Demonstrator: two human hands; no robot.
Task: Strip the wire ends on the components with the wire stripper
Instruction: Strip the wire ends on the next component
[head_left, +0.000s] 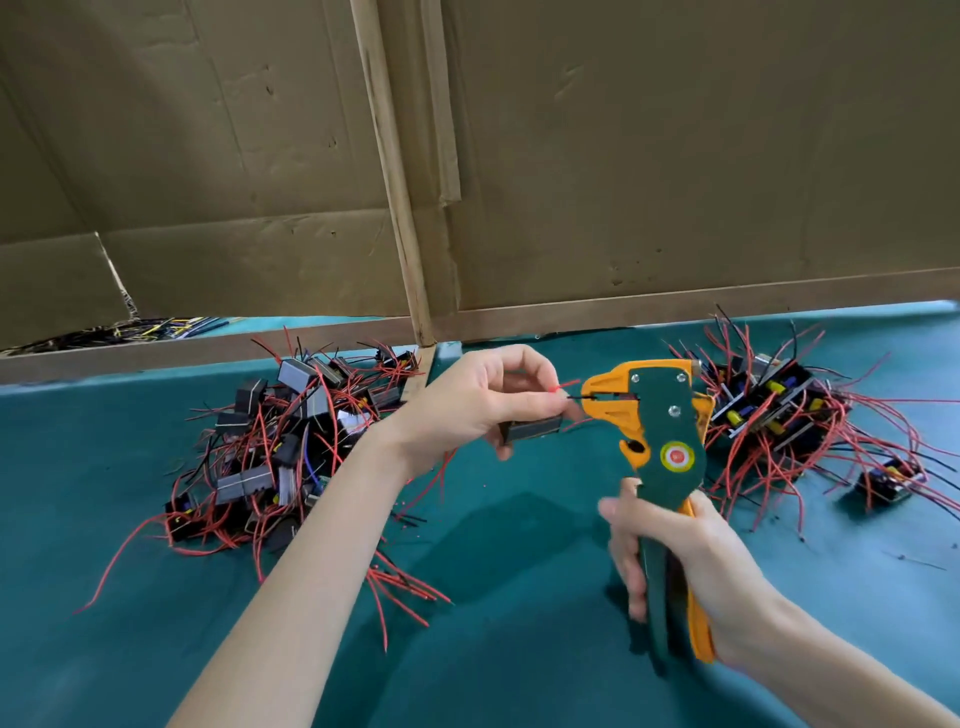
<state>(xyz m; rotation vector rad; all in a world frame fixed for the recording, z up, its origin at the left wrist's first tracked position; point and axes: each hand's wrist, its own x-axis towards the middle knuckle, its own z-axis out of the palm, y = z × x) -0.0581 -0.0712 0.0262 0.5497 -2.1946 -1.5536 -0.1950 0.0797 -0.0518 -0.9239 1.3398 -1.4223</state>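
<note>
My right hand (691, 566) grips the handles of a green and orange wire stripper (660, 436), held upright above the table. Its orange jaws point left. My left hand (483, 400) holds a small black component (532, 430) and pinches its thin black wire (579, 397), whose end lies between the stripper's jaws. A red wire end (566, 386) sticks out just above it. More red wires hang below my left hand.
A pile of black components with red wires (280, 447) lies on the green table to the left, another pile (779, 410) to the right. One loose component (888, 480) sits far right. Loose red wires (400, 587) lie near the middle. Cardboard walls (675, 156) stand behind.
</note>
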